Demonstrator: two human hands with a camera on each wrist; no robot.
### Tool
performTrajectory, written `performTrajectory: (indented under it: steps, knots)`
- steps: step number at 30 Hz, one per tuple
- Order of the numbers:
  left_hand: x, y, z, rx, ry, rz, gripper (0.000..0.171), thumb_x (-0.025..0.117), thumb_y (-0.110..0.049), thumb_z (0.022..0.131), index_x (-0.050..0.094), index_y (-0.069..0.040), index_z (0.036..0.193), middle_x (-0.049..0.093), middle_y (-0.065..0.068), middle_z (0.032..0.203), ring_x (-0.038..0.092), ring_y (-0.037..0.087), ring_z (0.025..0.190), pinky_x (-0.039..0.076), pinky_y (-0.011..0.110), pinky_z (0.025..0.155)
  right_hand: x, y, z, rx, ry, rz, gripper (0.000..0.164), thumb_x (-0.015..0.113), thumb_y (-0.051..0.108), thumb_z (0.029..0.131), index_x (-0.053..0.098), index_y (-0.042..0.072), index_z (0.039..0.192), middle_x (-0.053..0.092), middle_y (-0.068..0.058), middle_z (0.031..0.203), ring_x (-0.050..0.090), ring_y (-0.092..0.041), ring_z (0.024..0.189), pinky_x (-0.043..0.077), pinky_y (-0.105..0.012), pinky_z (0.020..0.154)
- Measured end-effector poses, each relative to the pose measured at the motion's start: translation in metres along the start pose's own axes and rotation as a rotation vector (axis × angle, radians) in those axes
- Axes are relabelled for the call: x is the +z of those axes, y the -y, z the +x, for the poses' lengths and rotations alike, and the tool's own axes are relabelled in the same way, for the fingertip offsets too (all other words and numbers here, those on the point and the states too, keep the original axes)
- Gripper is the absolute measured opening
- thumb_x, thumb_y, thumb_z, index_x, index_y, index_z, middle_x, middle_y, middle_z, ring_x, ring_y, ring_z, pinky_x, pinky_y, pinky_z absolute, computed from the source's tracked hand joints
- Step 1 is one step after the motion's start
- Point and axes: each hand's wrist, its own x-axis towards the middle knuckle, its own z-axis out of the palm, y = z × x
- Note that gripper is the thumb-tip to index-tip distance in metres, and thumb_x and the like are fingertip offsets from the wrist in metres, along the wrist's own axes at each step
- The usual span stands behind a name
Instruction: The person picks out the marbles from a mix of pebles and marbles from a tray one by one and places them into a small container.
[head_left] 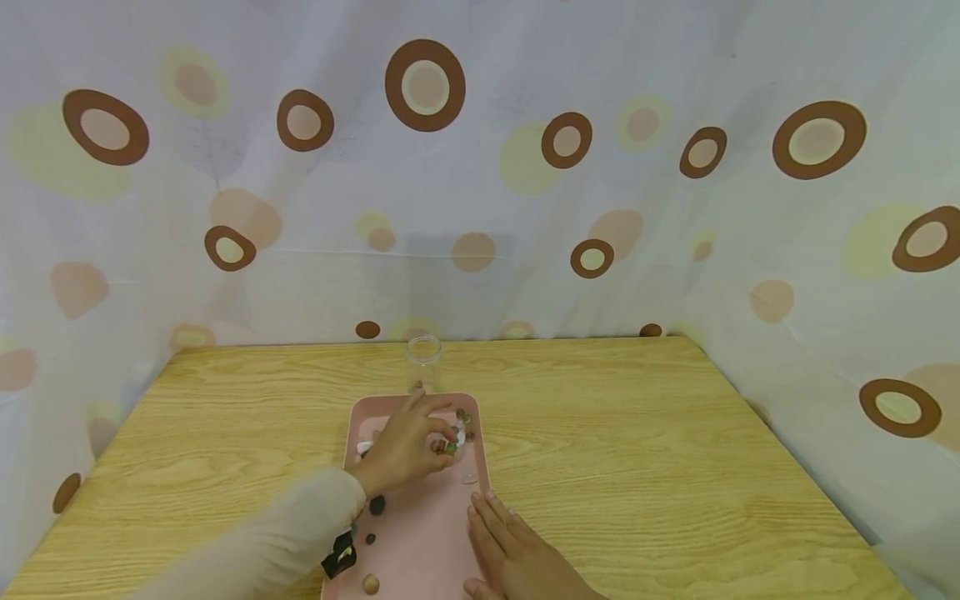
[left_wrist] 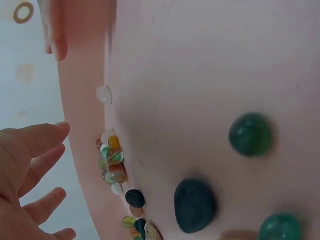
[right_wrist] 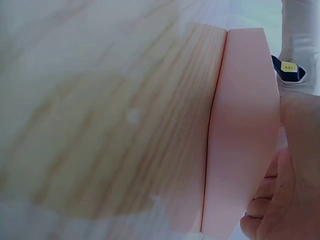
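My left hand [head_left: 401,446] is over the pink tray [head_left: 427,533], thumb and fingertips just above a cluster of glass marbles [left_wrist: 112,160] and small stones. In the left wrist view its fingers are spread, with nothing visible between them. A green marble shows near the fingertips in the head view. A flat clear glass piece [head_left: 469,478] lies by the tray's right wall. My right hand [head_left: 521,550] rests at the tray's right rim, fingers fairly straight along it. The left wrist view shows green marbles [left_wrist: 250,134] and a dark pebble [left_wrist: 195,205] on the tray floor.
A clear jar [head_left: 424,367] stands behind the tray's far edge on the wood-grain table [head_left: 637,467]. A round tan stone [head_left: 371,583] and dark stones [head_left: 377,505] lie along the tray's left side. A patterned curtain [head_left: 495,200] encloses the table.
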Motion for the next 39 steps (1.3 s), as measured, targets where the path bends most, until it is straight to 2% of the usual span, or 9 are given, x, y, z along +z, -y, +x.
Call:
performTrajectory:
  steps: [5, 8, 13, 17, 28, 39]
  knots:
    - [0.006, 0.001, -0.002, 0.001, -0.046, 0.044, 0.013, 0.085, -0.013, 0.071, 0.074, -0.009, 0.079, 0.056, 0.017, 0.131, 0.036, 0.045, 0.133, 0.034, 0.059, 0.105, -0.002, 0.001, 0.0, 0.011, 0.004, 0.015, 0.068, 0.035, 0.049, 0.101, 0.041, -0.006, 0.141, 0.035, -0.022, 0.149, 0.035, -0.035, 0.138, 0.041, -0.049, 0.103]
    - [0.01, 0.002, -0.003, -0.022, -0.065, 0.064, 0.014, 0.085, -0.013, 0.07, 0.074, -0.011, 0.079, 0.055, 0.017, 0.132, 0.039, 0.043, 0.131, 0.034, 0.058, 0.105, -0.003, 0.0, 0.0, 0.009, 0.0, 0.011, 0.068, 0.035, 0.049, 0.101, 0.042, -0.006, 0.141, 0.036, -0.021, 0.149, 0.036, -0.035, 0.137, 0.042, -0.048, 0.103]
    - [0.015, 0.003, -0.006, -0.074, -0.092, 0.077, 0.014, 0.085, -0.014, 0.071, 0.073, -0.013, 0.079, 0.053, 0.018, 0.135, 0.035, 0.046, 0.132, 0.03, 0.061, 0.106, -0.003, -0.001, 0.0, 0.008, -0.001, 0.006, 0.068, 0.036, 0.049, 0.101, 0.041, -0.005, 0.142, 0.036, -0.021, 0.15, 0.035, -0.034, 0.138, 0.041, -0.048, 0.104]
    - [0.019, 0.006, -0.008, -0.083, -0.11, 0.093, 0.015, 0.085, -0.012, 0.07, 0.071, -0.014, 0.074, 0.054, 0.02, 0.133, 0.035, 0.05, 0.131, 0.027, 0.062, 0.108, -0.004, -0.001, 0.0, 0.015, 0.009, 0.025, 0.068, 0.035, 0.048, 0.101, 0.04, -0.006, 0.142, 0.034, -0.021, 0.15, 0.034, -0.035, 0.138, 0.04, -0.048, 0.104]
    - [0.026, 0.013, -0.014, -0.151, -0.113, 0.064, 0.012, 0.08, -0.007, 0.073, 0.071, -0.014, 0.076, 0.055, 0.019, 0.132, 0.035, 0.049, 0.132, 0.026, 0.067, 0.105, -0.003, 0.0, 0.0, 0.016, 0.01, 0.03, 0.069, 0.034, 0.05, 0.101, 0.04, -0.005, 0.142, 0.034, -0.021, 0.151, 0.034, -0.034, 0.138, 0.04, -0.049, 0.104]
    - [0.029, 0.017, -0.013, -0.142, -0.111, 0.095, 0.012, 0.08, -0.008, 0.074, 0.07, -0.014, 0.075, 0.056, 0.02, 0.13, 0.037, 0.049, 0.131, 0.027, 0.064, 0.107, 0.0, -0.001, 0.0, 0.009, 0.013, 0.017, 0.069, 0.033, 0.05, 0.101, 0.04, -0.005, 0.142, 0.034, -0.021, 0.15, 0.034, -0.035, 0.138, 0.04, -0.048, 0.104]
